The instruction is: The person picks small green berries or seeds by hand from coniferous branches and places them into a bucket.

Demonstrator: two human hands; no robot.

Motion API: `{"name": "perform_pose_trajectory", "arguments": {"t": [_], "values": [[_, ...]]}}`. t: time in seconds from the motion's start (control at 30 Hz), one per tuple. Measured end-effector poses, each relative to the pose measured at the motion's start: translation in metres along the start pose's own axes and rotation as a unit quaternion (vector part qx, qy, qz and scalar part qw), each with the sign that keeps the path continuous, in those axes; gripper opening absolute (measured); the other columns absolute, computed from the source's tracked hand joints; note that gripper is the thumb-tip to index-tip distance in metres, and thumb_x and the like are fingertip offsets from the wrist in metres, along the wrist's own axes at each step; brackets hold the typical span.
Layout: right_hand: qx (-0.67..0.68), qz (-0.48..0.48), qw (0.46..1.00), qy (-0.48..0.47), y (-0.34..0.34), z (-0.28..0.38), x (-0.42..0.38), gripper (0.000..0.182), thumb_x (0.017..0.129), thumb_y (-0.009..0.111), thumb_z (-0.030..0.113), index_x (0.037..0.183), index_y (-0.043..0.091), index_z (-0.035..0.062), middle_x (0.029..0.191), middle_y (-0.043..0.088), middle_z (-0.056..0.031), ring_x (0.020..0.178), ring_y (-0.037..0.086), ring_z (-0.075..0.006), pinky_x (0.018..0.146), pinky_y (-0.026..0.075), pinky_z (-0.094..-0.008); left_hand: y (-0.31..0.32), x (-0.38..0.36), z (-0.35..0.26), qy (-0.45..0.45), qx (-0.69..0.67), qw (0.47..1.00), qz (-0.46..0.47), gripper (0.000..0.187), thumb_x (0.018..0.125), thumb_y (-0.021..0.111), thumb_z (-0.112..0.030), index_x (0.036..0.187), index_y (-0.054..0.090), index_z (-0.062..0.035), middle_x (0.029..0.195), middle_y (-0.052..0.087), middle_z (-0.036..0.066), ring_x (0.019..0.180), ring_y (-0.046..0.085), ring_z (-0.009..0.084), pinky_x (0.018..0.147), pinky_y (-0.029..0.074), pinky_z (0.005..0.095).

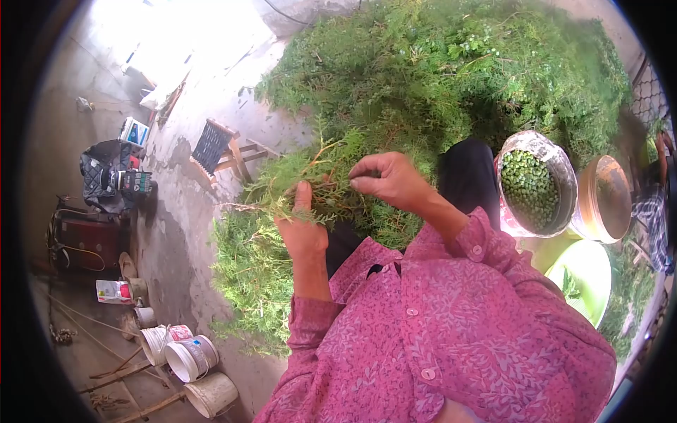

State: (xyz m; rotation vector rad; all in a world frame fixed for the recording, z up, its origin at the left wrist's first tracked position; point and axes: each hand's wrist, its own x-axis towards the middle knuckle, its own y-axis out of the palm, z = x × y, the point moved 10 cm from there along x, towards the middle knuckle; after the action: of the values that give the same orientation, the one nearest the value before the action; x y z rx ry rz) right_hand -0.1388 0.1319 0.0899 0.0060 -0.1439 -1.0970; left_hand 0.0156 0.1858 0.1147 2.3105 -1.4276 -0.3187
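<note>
A single head-worn camera looks steeply down, close over the person's chest and hands, with a rounded fisheye edge.

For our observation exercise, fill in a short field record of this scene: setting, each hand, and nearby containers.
setting: a big pile of green sprigs on a concrete floor
left hand: grips a leafy sprig
right hand: pinches at the same sprig
bowl: metal, holds small green berries
buckets: white, lower left
stool: beside the pile
</note>
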Motion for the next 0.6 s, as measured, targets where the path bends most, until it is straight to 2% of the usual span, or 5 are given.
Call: {"name": "perform_pose_trajectory", "arguments": {"t": [0.23,0.33,0.4,0.5,0.6], "values": [[-0.104,-0.013,0.992,-0.064,0.008,0.024,-0.010,0.023,0.067,0.066,0.008,0.088,0.061,-0.0006,0.073,0.061,-0.0102,0.066,0.056,-0.0120,0.061,0.045,-0.0282,0.003,-0.003,0.001,-0.006,0.015,1.000,0.011,0.020,0.082,0.054,-0.001,0.101,0.050,0.0027,0.088,0.059,0.014,0.075,0.061,0.0236,0.065,0.053,0.0353],[-0.118,-0.025,0.987,-0.108,0.009,0.030,-0.014,0.024,0.065,0.067,0.008,0.086,0.060,0.0005,0.070,0.059,-0.0072,0.065,0.054,-0.0118,0.060,0.044,-0.0274,0.004,-0.002,0.004,-0.014,0.024,0.999,0.017,0.020,0.082,0.054,-0.001,0.101,0.051,0.0038,0.088,0.060,0.015,0.074,0.061,0.0246,0.065,0.053,0.0359],[-0.017,0.017,0.998,-0.056,0.016,0.021,-0.015,0.026,0.066,0.070,0.007,0.089,0.058,0.0028,0.070,0.052,0.0010,0.066,0.047,-0.0072,0.060,0.040,-0.0232,0.001,-0.002,0.006,-0.019,0.032,0.999,0.014,0.019,0.081,0.054,-0.001,0.100,0.052,0.0040,0.087,0.060,0.015,0.074,0.061,0.0244,0.064,0.053,0.0355],[-0.029,0.040,0.999,0.019,0.018,0.009,-0.015,0.029,0.065,0.072,0.009,0.090,0.057,0.0040,0.071,0.050,0.0004,0.068,0.046,-0.0080,0.061,0.039,-0.0237,0.001,-0.003,0.006,-0.020,0.037,0.999,0.008,0.019,0.081,0.054,-0.002,0.099,0.052,0.0037,0.086,0.061,0.015,0.073,0.061,0.0240,0.063,0.053,0.0348],[-0.038,0.077,0.996,-0.032,0.025,0.007,-0.015,0.028,0.066,0.073,0.012,0.087,0.056,0.0038,0.071,0.050,-0.0001,0.068,0.046,-0.0080,0.060,0.039,-0.0244,0.003,-0.004,0.006,-0.030,0.037,0.999,0.016,0.019,0.080,0.057,-0.001,0.098,0.051,0.0022,0.086,0.060,0.013,0.072,0.061,0.0211,0.063,0.052,0.0321]]}}
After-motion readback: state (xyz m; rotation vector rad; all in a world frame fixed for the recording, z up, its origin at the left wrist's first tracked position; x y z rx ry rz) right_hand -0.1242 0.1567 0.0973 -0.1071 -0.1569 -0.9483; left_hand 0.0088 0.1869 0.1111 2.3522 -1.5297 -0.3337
